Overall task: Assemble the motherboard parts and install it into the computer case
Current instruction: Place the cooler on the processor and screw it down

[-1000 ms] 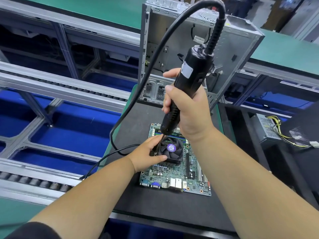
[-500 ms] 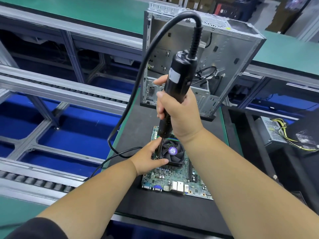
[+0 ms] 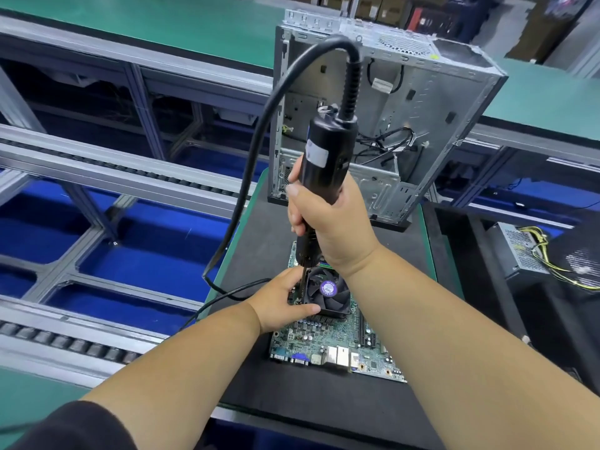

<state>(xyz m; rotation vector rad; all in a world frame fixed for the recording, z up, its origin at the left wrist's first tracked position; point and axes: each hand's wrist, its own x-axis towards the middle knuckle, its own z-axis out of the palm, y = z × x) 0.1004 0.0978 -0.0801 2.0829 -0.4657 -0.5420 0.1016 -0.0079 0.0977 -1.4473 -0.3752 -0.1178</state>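
Observation:
A green motherboard point(image 3: 328, 342) lies flat on a black mat point(image 3: 266, 241). A black CPU cooler fan point(image 3: 328, 292) with a purple centre label sits on the board. My left hand point(image 3: 279, 300) grips the fan's left side, thumb along its front edge. My right hand point(image 3: 331, 219) holds a black electric screwdriver point(image 3: 324, 164) upright, its bit down at the fan's left corner beside my left fingers. The bit's tip is hidden. An open grey computer case point(image 3: 431, 125) stands upright behind the mat.
The screwdriver's black cable point(image 3: 259, 131) arcs up and loops down over the mat's left edge. A roller conveyor frame point(image 3: 97, 170) over blue trays runs along the left. A power supply with yellow wires point(image 3: 526, 251) lies at the right. A green bench point(image 3: 162, 27) stretches behind.
The screwdriver has straightened to near upright and its bit has come down onto the fan's left corner. My left hand has stayed on the fan. The camera has shifted slightly.

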